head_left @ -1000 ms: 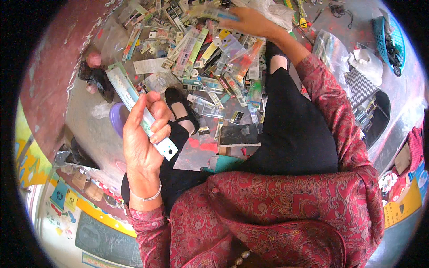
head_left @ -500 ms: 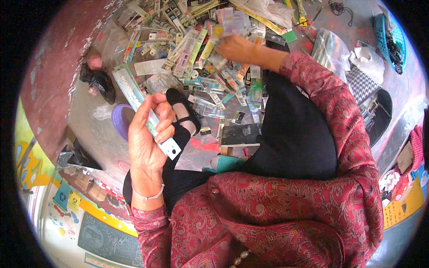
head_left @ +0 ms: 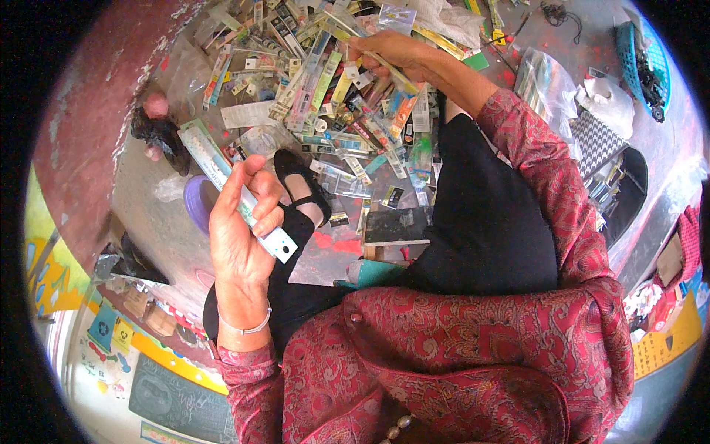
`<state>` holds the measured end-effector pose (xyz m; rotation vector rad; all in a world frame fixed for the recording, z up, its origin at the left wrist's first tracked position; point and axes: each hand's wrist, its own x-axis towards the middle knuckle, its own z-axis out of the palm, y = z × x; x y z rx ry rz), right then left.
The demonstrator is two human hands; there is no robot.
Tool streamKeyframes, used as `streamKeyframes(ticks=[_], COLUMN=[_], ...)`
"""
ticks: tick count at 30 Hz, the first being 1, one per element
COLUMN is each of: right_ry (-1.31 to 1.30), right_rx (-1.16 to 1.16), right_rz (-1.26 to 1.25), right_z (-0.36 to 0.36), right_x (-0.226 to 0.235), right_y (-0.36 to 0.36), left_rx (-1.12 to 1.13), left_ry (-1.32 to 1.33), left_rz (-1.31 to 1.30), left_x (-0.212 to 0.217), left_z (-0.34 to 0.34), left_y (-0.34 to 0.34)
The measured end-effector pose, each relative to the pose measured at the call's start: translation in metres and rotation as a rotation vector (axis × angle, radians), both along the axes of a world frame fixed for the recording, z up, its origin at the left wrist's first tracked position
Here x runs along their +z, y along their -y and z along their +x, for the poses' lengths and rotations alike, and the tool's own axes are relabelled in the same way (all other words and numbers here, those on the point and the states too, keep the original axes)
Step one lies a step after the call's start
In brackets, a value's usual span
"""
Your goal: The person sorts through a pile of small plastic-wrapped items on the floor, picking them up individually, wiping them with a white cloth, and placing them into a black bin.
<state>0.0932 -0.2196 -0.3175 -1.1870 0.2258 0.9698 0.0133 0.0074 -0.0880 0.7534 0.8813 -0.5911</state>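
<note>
My left hand [head_left: 242,237] is closed around a long, narrow blue-and-white packet [head_left: 201,152] with a hang hole at its near end. The packet slants up and left out of my fingers, above my left shoe [head_left: 299,185]. Farther off, over a heap of packets [head_left: 325,70], my right hand [head_left: 396,53] grips a long, thin yellowish packet [head_left: 400,78]. Its fingertips are partly hidden by the packet. Slim packets in green, white, yellow and orange lie jumbled below and around that hand.
A purple lid [head_left: 197,205] lies by my left foot, with a dark plastic bag [head_left: 160,137] beyond. A small dark slab [head_left: 397,226] sits between my legs. To the right are clear plastic bags [head_left: 547,89], an open dark case [head_left: 625,189] and a blue basket [head_left: 629,55].
My right hand has moved slightly farther away and right, and a long yellowish packet now shows in it. The left hand keeps its packet and has barely shifted.
</note>
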Motion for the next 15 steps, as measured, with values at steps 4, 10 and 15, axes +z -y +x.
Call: streamKeyframes(ticks=[4, 10, 15], right_ry=[-0.086, 1.122, 1.555], right_rx=[0.062, 0.714, 1.001], right_rz=[0.004, -0.658, -0.524], right_z=[-0.018, -0.056, -0.087], right_x=[0.016, -0.018, -0.059], right_y=[-0.013, -0.020, -0.042], left_rx=[-0.003, -0.040, -0.034], left_ry=[0.001, -0.014, -0.016], left_rz=[0.038, 0.003, 0.033], left_x=[-0.004, -0.003, -0.002], left_z=[0.000, 0.001, 0.000], left_y=[-0.002, 0.000, 0.002])
